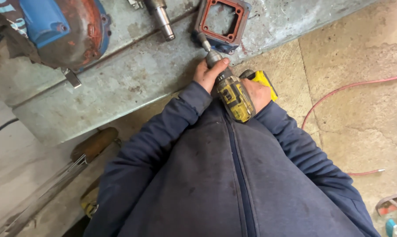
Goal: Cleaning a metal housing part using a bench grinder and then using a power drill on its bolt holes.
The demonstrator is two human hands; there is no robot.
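A yellow and black cordless drill (236,96) points away from me toward a square blue flanged housing with an orange gasket (222,24) on a steel workbench (132,74). My left hand (208,73) wraps around the drill's front, near the chuck (213,57). My right hand (256,93) grips the drill's handle at the rear. The drill's bit (203,43) touches the near left corner of the housing. Both my arms are in dark blue sleeves.
A large blue and rusty machine casing (62,28) sits at the bench's far left. A steel shaft (161,17) lies beside the housing. A red hose (339,94) runs over the concrete floor at right. A wooden-handled tool (93,145) leans below the bench.
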